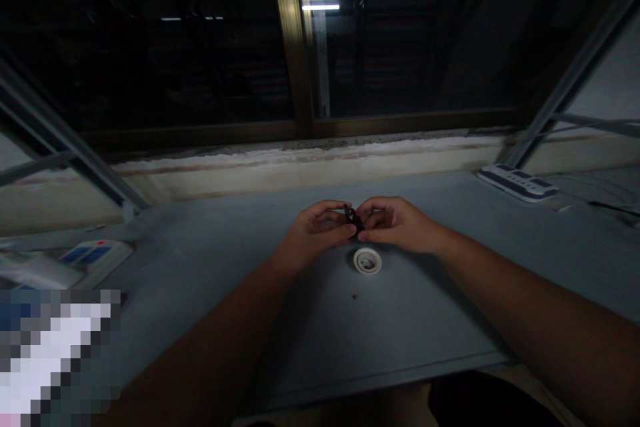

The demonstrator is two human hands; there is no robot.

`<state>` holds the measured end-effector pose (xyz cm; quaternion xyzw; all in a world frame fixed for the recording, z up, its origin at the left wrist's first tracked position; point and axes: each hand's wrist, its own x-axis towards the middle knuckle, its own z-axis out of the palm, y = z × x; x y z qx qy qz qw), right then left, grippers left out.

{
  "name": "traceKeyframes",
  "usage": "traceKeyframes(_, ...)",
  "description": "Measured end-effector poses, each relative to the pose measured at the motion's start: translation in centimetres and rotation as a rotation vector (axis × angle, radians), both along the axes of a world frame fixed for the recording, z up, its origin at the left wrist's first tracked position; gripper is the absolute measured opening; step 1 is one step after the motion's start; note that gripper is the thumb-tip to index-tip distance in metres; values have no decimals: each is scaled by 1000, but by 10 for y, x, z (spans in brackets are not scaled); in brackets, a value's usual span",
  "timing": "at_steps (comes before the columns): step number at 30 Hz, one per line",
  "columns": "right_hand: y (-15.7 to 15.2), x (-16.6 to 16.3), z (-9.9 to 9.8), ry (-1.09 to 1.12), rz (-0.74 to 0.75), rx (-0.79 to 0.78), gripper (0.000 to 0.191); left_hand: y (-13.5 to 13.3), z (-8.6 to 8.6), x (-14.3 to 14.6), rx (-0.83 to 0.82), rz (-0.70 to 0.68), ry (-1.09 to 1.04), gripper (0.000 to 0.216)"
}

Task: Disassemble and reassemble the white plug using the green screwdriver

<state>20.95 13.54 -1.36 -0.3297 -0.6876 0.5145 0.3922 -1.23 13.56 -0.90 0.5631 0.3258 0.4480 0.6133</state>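
Note:
My left hand (317,227) and my right hand (397,223) meet above the middle of a grey table (200,293). Both pinch a small dark part (354,219) between their fingertips; its shape is too dim to make out. Just below the hands a small round white ring-shaped piece (367,260) lies on the table. A tiny dark speck (355,296) lies a little nearer to me.
A white power strip (517,182) lies at the back right with cables beside it. Another power strip with blue and red switches (95,257) sits at the left. A dark window and pale sill (300,167) run behind the table. Slanted metal struts stand at both sides.

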Motion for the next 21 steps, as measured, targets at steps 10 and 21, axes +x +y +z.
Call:
traceKeyframes(10,-6,-4,3,13,-37,26,40,-7,8,3,257,87,123,29)
traceKeyframes(21,-9,-5,7,21,-13,-1,37,-12,12,5,296,137,181,29)
